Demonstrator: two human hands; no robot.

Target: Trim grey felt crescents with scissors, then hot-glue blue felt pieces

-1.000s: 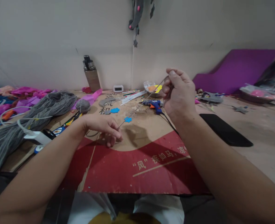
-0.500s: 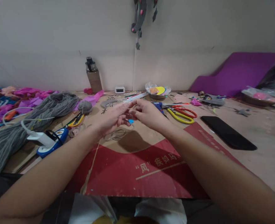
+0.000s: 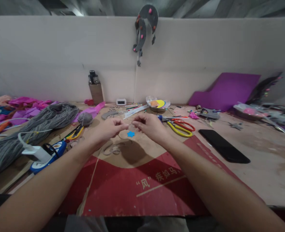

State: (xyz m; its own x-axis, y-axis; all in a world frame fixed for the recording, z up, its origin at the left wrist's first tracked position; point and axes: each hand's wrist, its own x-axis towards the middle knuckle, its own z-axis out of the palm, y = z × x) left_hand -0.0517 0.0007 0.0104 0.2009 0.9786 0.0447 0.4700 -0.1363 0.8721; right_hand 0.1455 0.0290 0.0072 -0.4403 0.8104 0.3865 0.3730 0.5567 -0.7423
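Observation:
Over the cardboard, my left hand (image 3: 112, 129) and my right hand (image 3: 147, 127) face each other, fingertips close together. Each pinches with thumb and forefinger at what looks like a thin cord, too fine to follow clearly. Just below the fingertips, between the two hands, is a small blue star-shaped piece (image 3: 130, 134). A loose coil of thin beige cord (image 3: 114, 149) lies on the cardboard under my left hand. The red-and-brown cardboard sheet (image 3: 123, 193) spreads beneath both forearms.
To the right are yellow- and red-handled scissors (image 3: 181, 129) and a black phone (image 3: 223, 146). Grey yarn (image 3: 43, 129), a yarn ball (image 3: 85, 119) and a blue-white power strip (image 3: 49, 156) lie left. A bottle (image 3: 95, 88) and a bowl (image 3: 158, 109) stand by the wall.
My hands have drawn slightly apart from their overlapped position, both now pinching. The blue star, earlier partly hidden by fingers, shows whole below them. The camera view has tilted up.

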